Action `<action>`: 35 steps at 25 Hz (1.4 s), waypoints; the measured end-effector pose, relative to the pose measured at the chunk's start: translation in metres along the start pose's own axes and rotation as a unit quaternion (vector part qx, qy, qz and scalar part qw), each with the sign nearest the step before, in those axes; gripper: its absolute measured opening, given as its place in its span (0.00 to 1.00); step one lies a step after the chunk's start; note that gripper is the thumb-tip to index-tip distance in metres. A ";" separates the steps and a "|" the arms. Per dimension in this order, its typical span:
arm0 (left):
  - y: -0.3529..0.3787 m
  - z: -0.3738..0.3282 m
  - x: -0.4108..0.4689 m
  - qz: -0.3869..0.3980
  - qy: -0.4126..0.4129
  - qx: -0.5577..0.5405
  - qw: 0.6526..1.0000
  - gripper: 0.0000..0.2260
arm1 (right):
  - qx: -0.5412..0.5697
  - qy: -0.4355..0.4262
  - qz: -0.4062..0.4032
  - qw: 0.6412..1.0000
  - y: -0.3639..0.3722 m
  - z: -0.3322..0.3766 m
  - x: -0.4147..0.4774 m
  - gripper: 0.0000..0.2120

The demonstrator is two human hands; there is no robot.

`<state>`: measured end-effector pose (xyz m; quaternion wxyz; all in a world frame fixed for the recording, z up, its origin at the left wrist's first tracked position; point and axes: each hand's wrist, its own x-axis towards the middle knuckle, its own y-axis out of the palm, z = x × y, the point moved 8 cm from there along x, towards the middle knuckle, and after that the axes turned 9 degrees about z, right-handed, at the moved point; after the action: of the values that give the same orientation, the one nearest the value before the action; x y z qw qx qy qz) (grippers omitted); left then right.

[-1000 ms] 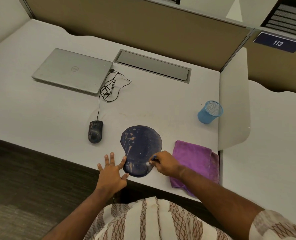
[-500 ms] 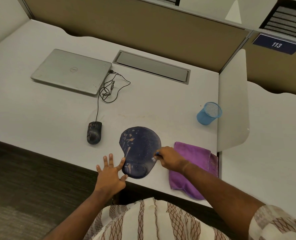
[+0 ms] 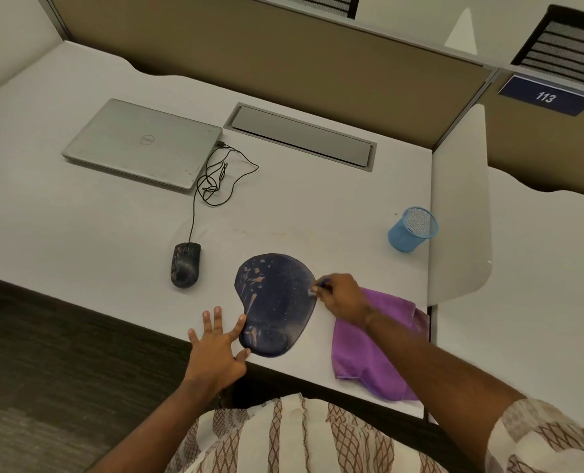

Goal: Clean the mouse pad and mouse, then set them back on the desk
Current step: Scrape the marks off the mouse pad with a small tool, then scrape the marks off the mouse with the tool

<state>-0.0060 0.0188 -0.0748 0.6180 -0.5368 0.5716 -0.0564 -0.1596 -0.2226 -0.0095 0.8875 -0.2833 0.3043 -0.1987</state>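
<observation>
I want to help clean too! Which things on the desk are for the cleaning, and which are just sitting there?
For the cleaning:
mouse pad
mouse
purple cloth
small brush-like tool in the right hand
left hand, steadying the pad

Just sitting there:
laptop
blue mesh cup

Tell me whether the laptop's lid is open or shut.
Shut. The laptop lies flat on the desk with its silver lid down and logo facing up; no screen or keys show. The mouse cable runs to its side.
</observation>
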 end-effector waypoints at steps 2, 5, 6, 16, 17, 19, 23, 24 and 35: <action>-0.001 -0.001 -0.001 0.002 -0.002 0.007 1.000 0.35 | -0.006 -0.007 0.061 0.998 0.030 0.006 -0.015 0.10; -0.001 -0.001 -0.001 0.005 -0.003 0.012 1.000 0.35 | -0.037 -0.016 0.119 0.992 0.058 0.008 -0.022 0.08; -0.001 -0.001 -0.001 0.005 -0.003 0.013 1.000 0.35 | -0.040 -0.015 0.123 0.992 0.057 0.008 -0.018 0.08; -0.001 -0.001 -0.002 0.012 0.006 0.005 1.000 0.35 | 0.061 0.026 -0.085 0.994 -0.022 0.003 0.039 0.09; -0.001 -0.001 -0.002 0.010 0.009 0.001 1.000 0.35 | 0.063 0.018 -0.085 0.994 -0.018 0.006 0.039 0.09; -0.002 0.001 -0.002 0.008 0.016 -0.019 1.000 0.34 | 0.038 0.014 -0.057 0.998 -0.002 0.006 0.037 0.09; -0.010 0.010 -0.010 -0.022 0.033 -0.143 0.989 0.32 | 0.022 0.041 -0.068 0.997 -0.001 -0.004 0.029 0.08; -0.019 0.020 -0.018 -0.069 0.021 -0.197 0.978 0.31 | 0.034 0.040 -0.078 0.996 -0.003 0.002 0.030 0.07; -0.105 0.128 0.024 -0.264 -0.074 -0.328 0.904 0.38 | 0.119 -0.109 0.030 0.987 0.073 0.188 0.096 0.09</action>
<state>0.1573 0.0350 -0.0429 0.4096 -0.8433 0.3477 0.0128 0.0470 -0.1461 0.0272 0.9482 -0.1864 0.1889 -0.1744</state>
